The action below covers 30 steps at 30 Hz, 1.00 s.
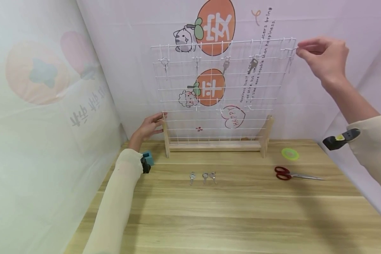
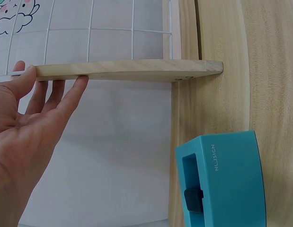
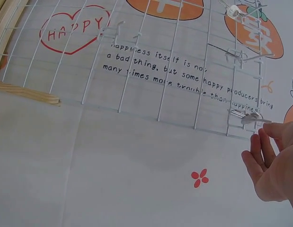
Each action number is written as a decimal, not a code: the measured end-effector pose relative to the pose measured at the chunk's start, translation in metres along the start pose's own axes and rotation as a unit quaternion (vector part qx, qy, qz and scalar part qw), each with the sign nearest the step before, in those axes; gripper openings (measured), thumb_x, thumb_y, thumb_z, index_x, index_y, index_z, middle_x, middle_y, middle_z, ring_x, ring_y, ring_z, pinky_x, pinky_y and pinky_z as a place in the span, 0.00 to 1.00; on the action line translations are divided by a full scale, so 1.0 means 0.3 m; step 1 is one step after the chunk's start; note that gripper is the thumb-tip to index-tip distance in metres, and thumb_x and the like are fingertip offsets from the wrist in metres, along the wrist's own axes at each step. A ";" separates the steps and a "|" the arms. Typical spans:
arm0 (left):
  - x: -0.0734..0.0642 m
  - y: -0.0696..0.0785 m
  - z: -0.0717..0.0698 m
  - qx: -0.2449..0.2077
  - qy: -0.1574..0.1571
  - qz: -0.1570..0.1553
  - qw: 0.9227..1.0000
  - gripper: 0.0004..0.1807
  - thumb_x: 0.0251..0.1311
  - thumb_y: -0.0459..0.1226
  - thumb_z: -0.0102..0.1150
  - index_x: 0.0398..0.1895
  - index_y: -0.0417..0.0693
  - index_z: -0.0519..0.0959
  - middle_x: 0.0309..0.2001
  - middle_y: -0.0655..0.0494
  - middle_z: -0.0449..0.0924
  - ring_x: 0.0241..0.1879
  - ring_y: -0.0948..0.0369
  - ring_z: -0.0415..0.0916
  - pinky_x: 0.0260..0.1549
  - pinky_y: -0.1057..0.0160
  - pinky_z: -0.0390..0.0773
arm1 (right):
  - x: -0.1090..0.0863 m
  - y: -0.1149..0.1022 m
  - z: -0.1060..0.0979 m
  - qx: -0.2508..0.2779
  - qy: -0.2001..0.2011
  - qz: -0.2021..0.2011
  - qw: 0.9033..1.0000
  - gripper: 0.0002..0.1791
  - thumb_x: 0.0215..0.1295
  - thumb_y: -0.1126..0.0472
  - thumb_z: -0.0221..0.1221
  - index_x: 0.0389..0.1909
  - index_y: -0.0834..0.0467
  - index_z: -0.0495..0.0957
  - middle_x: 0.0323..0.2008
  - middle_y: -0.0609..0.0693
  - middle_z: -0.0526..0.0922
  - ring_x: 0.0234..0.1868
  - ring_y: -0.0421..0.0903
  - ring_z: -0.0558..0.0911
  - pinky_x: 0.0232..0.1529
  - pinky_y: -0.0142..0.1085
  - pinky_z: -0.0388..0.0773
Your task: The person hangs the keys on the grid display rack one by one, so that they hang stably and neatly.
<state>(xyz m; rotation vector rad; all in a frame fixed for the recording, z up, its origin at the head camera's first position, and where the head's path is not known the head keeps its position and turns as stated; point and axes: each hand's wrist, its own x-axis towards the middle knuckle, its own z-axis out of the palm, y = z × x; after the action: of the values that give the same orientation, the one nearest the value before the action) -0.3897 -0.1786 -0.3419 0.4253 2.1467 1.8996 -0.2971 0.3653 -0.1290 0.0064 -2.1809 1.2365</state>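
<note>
Starting at the left: one teal block (image 2: 226,184) sits on the table (image 1: 209,218) just beside the left wrist. Next is the left hand (image 1: 150,127), with thumb on one side and fingers on the other of the left wooden upright (image 1: 166,137), so it's got a proper grip there. That's one of two uprights on the stand, which carries one white wire grid (image 1: 177,89).

I count five hung keys in a row near the top: first (image 1: 165,64), second (image 1: 197,62), third (image 1: 226,65), fourth (image 1: 253,64), fifth (image 1: 290,63) at the far right corner. Nearer, three loose keys (image 1: 205,177) lie flat on the table, one left and two close together.

Further right there's one yellow-green disc (image 1: 290,153), plus one pair of red-handled scissors (image 1: 293,175) nearer than it. Last up, the right hand (image 1: 328,58): thumb and forefinger nearly together at the rightmost hook (image 1: 286,49), other fingers loosely bent. Can't tell if it's actually pinching anything.
</note>
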 end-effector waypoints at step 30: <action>0.047 -0.051 -0.019 0.004 0.009 0.004 1.000 0.28 0.82 0.34 0.44 0.82 0.49 0.61 0.81 0.48 0.55 0.79 0.50 0.53 0.71 0.39 0.66 | -0.260 0.099 0.131 -0.045 -0.086 -0.104 0.990 0.22 0.66 0.56 0.72 0.60 0.57 0.84 0.49 0.46 0.90 0.39 0.22 0.83 0.42 0.14 0.77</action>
<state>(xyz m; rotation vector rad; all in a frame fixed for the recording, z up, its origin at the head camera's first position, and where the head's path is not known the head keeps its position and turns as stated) -0.4057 -0.1803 -0.3561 0.4204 2.1675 1.9087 -0.2634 0.3290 -0.2066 0.3056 -2.3136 1.0526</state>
